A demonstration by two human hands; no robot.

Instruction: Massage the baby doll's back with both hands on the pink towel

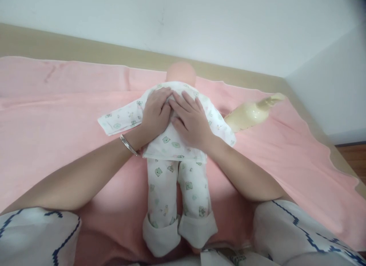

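Observation:
A baby doll (181,72) lies on the pink blanket with its head away from me, its face not in view. It wears a white printed shirt (174,149) and matching trousers (162,197) with cuffs turned up. My left hand (157,113) rests flat on the left part of the doll's back, a silver bangle (128,145) at its wrist. On the right part lies my right hand (191,119), fingers spread and pointing up toward the doll's neck. The fingertips of both hands come close together over the middle of the shirt. Neither hand grips anything.
A pale yellow pump bottle (250,114) lies on its side by the doll's right-hand sleeve. The pink blanket (71,117) covers most of a tan surface (85,42), which meets a white wall (114,18) at the back. Wooden floor (353,155) shows at far right.

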